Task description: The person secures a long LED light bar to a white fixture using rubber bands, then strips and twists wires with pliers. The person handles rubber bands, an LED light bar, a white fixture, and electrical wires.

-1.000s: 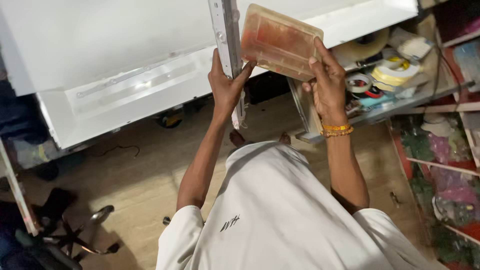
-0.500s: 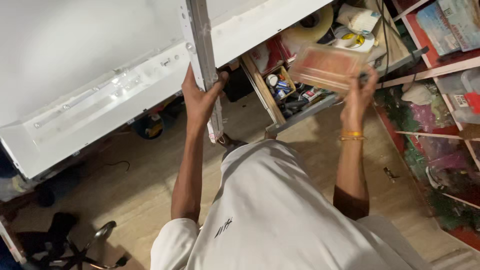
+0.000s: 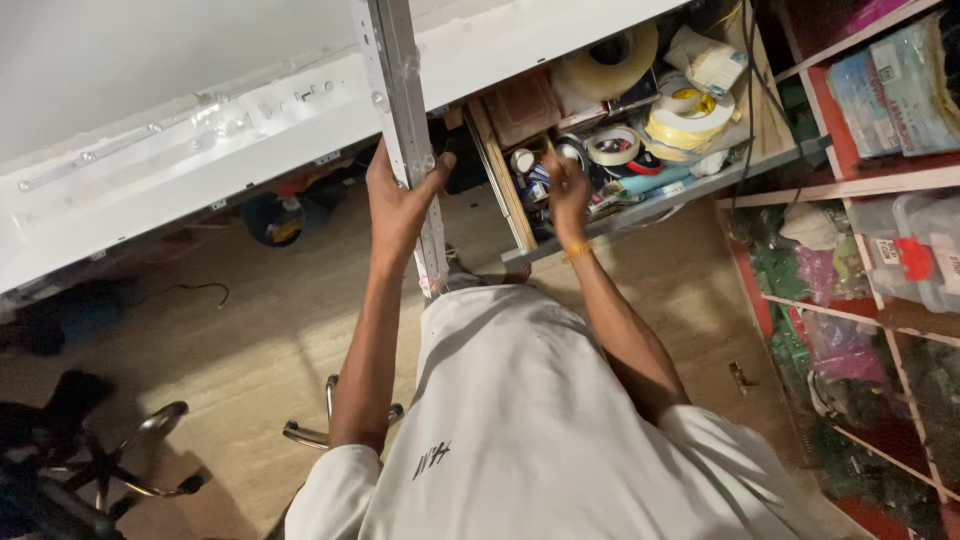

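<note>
My left hand (image 3: 395,195) is clamped round the grey metal strip (image 3: 405,130), fingers curled on its edge, below the white panel (image 3: 200,130). My right hand (image 3: 565,185) is down in the open drawer (image 3: 640,200), fingers bunched among small items; can't tell whether they grip anything. Orange bangle (image 3: 577,250) on that wrist.

Tape rolls in the drawer, four counted: one large clear-brown roll (image 3: 610,62) at the back, one yellow-edged white roll (image 3: 690,118), one smaller white roll (image 3: 612,145), one small roll (image 3: 682,95) behind it. One brown flat box (image 3: 522,105) at the left back corner. One white folded packet (image 3: 708,60) at the right back.

Right side: red shelves (image 3: 840,185). Upper shelf holds flat packages (image 3: 890,85) with pale labels; one clear tub (image 3: 915,250) with a red tag below it. Lower shelves hold green and pink bagged goods, blurred.

Floor: chair base (image 3: 120,460) lower left.
</note>
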